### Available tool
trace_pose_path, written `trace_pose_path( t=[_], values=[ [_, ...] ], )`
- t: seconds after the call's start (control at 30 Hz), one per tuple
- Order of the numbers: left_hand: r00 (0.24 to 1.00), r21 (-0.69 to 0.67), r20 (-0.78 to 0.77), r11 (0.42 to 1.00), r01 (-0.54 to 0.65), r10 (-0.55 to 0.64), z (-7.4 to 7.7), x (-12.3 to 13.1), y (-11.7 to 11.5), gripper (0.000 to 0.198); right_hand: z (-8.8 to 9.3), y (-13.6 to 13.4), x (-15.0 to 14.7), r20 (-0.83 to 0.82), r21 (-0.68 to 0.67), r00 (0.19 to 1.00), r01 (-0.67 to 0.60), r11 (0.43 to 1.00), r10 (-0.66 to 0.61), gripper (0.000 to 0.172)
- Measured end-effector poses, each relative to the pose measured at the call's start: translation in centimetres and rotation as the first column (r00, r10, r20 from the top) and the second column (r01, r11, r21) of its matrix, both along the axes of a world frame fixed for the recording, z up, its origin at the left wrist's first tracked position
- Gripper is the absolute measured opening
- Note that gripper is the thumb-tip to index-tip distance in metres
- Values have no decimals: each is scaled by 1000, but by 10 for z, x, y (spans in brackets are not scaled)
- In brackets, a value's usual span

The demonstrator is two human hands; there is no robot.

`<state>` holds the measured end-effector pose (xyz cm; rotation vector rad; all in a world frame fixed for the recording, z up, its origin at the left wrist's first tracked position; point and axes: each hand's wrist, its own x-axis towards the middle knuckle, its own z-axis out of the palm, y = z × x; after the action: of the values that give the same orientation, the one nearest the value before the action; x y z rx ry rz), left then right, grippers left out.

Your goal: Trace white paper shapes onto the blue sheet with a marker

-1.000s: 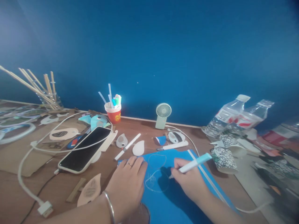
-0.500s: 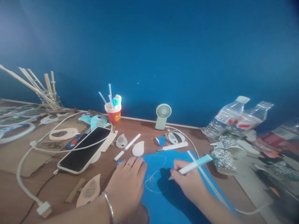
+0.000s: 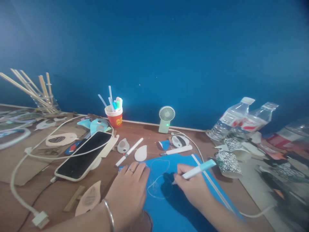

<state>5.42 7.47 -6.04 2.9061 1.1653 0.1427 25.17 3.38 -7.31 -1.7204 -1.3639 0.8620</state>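
A blue sheet (image 3: 183, 206) lies on the brown table in front of me, with pale drawn outlines (image 3: 159, 187) on it. My left hand (image 3: 129, 190), with a ring and a bangle, lies flat on the sheet's left edge with fingers spread. My right hand (image 3: 193, 187) grips a white and light blue marker (image 3: 196, 169), its tip touching the sheet beside the lower outline.
A phone (image 3: 83, 154) with a white cable (image 3: 26, 154) lies left. Behind the sheet are a white pen (image 3: 129, 151), a white drop-shaped cutout (image 3: 140, 153), a utility knife (image 3: 177, 150), a red cup of pens (image 3: 114, 116) and a small fan (image 3: 165, 118). Plastic bottles (image 3: 231, 120) and patterned paper (image 3: 225, 162) lie right; sticks (image 3: 31, 90) stand far left.
The view has shifted slightly, so everything sits a little further left and up. My right hand with the marker stays at the lower outline; my left hand remains flat.
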Motion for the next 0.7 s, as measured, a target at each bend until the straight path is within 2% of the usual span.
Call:
trace_pose_path(
  t=[0.2, 0.4, 0.57, 0.7],
  values=[
    [1000, 8, -17, 1000, 0, 0, 0, 1, 1, 35, -2, -1, 0, -19, -8, 999, -35, 999, 35, 24],
    [1000, 15, -14, 1000, 8, -8, 0, 0, -1, 34, -2, -1, 0, -20, -5, 1000, -9, 1000, 9, 24],
    [1000, -4, -10, 1000, 0, -1, 3, 1, 0, 34, 1, -3, -1, -13, -14, 998, -58, 998, 58, 24],
    [1000, -19, -16, 1000, 4, -4, 4, 1, 1, 35, 0, -4, -1, 24, 3, 999, -23, 1000, 22, 24]
  ],
)
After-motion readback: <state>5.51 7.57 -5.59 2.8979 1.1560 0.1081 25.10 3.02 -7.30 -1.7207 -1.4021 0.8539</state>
